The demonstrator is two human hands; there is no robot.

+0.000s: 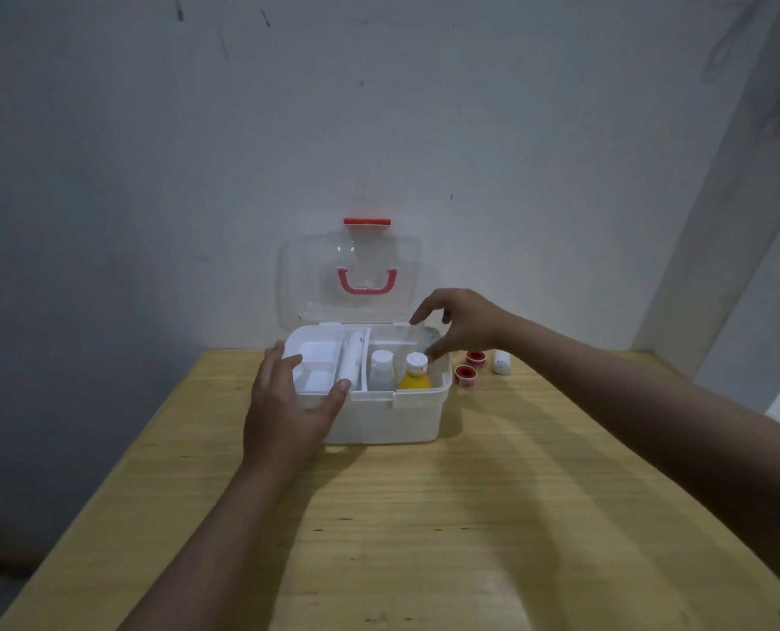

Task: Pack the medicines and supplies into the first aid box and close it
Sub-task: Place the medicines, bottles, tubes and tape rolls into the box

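Observation:
A white first aid box (388,416) stands open on the wooden table, its clear lid (351,275) with a red handle upright against the wall. Inside on the right stand a clear bottle (381,371) and a yellow bottle (414,374), both white-capped. A white inner tray (317,366) fills the left half, with a white tube (349,357) lying along it. My left hand (288,403) rests on the box's front left corner, thumb and fingers on the tray rim. My right hand (461,321) hovers over the box's back right corner, fingers spread and holding nothing.
Two red-and-white tape rolls (470,366) and a small white bottle (501,362) lie on the table (424,516) right of the box. A grey wall rises right behind the lid. The table's right edge meets a white door frame.

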